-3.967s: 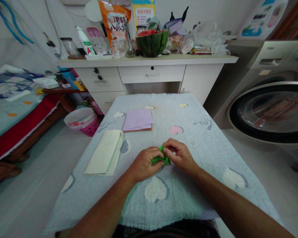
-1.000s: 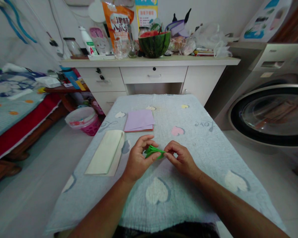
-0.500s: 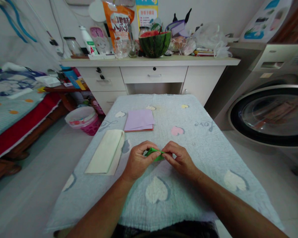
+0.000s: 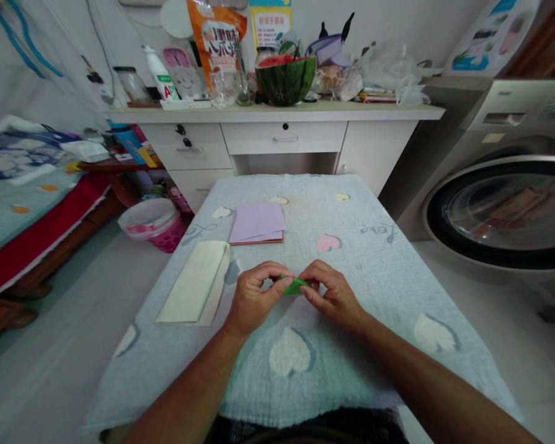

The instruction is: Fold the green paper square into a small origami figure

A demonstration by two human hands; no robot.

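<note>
A small folded piece of green paper is held up between my two hands, just above the cloth-covered table. My left hand pinches its left end between thumb and fingers. On the opposite end, my right hand grips the paper the same way. Fingers hide both ends of the paper. Beyond my hands lies a stack of square paper, purple on top with a red edge below. Left of my left hand rests a folded cream-coloured sheet, flat on the cloth.
A pale blue tablecloth with heart prints covers the table. Behind it stands a white cabinet carrying a cut watermelon, jars and bags. A washing machine is on the right; a pink bin and a bed are on the left.
The green paper has been turned in my fingers and now shows a flatter, wider face between the hands. Both hands stay nearly in place, and the view has shifted slightly.
</note>
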